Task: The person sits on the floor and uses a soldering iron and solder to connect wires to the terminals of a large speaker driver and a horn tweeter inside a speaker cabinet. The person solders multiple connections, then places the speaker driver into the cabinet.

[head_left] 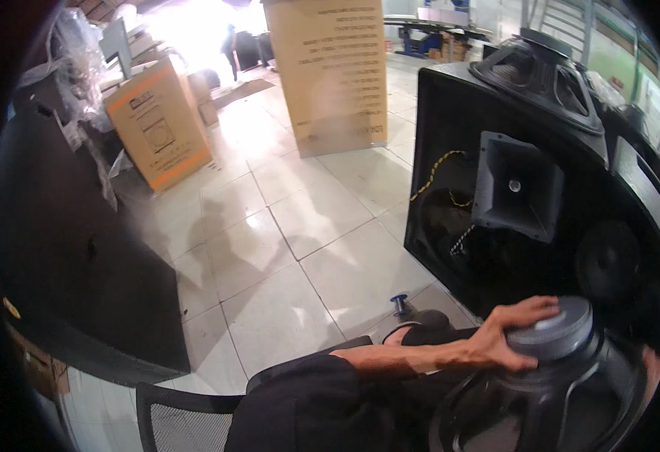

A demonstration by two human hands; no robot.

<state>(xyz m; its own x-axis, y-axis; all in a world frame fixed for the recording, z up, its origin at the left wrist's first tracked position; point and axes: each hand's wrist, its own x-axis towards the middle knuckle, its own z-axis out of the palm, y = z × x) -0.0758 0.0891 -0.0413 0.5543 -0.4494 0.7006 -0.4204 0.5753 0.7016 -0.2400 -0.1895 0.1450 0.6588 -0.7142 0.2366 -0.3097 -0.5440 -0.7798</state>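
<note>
A large black loudspeaker driver (pixel 541 407), magnet side up, fills the lower right. My left hand (pixel 507 335) is closed over the edge of its round grey magnet, fingers across the top and thumb on the near side. At the driver's far right side my right hand (pixel 652 369) grips the frame; only part of it shows, and it is blurred. Just beyond stands a black speaker cabinet (pixel 450 151) with a square grey horn (pixel 522 188) and loose twisted wires (pixel 439 169). Another driver (pixel 541 79) rests on top of that cabinet.
A dark cabinet (pixel 96 264) stands on the left, with a printed carton (pixel 160 128) behind it. A tall carton (pixel 330 75) stands on the tiled floor (pixel 269 226) ahead. A small blue spool (pixel 399 303) lies near my leg, and a mesh chair (pixel 187 422) at lower left.
</note>
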